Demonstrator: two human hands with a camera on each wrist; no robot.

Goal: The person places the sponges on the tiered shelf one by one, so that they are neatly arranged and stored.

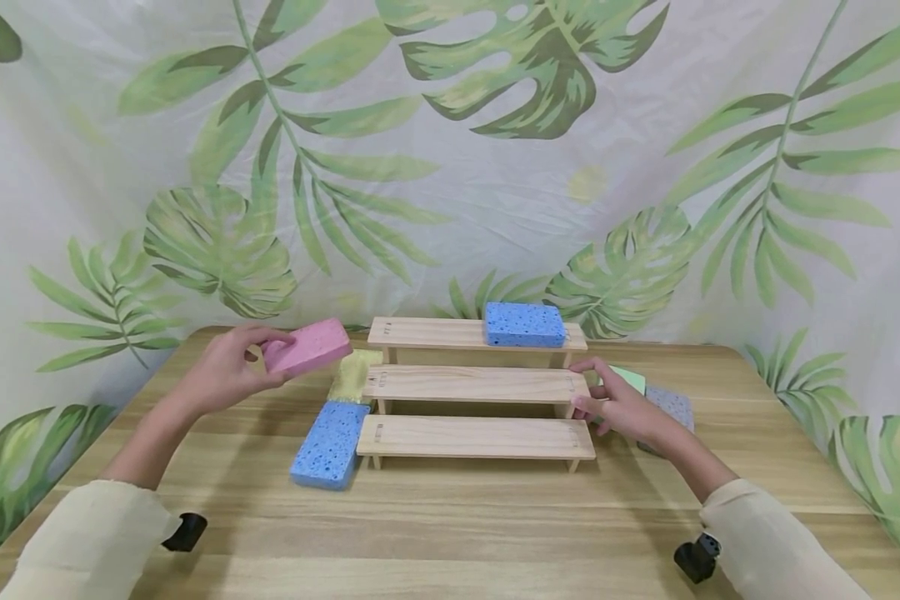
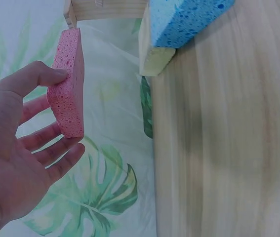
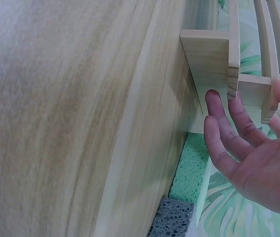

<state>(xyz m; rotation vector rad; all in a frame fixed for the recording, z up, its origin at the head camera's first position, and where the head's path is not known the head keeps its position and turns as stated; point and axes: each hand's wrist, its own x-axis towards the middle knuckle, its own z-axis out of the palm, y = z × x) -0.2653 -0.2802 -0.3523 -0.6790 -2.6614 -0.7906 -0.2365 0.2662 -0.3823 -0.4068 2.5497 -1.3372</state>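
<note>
L hand pinches pink sponge midair, left of wooden rack; prob. a carry step, next move likely needs it aligned w/ rack & lowered. R hand pinches mid tier's end, other fingers spread.

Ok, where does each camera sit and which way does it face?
Head: worn on the head, facing forward and down at the wooden rack; left hand, right hand and sleeves show.
Left wrist: worn there, facing the pink sponge; only the left hand shows.
Right wrist: worn there, facing the wooden rack's end; only the right hand shows.
Head and left wrist both show the pink sponge.
</note>
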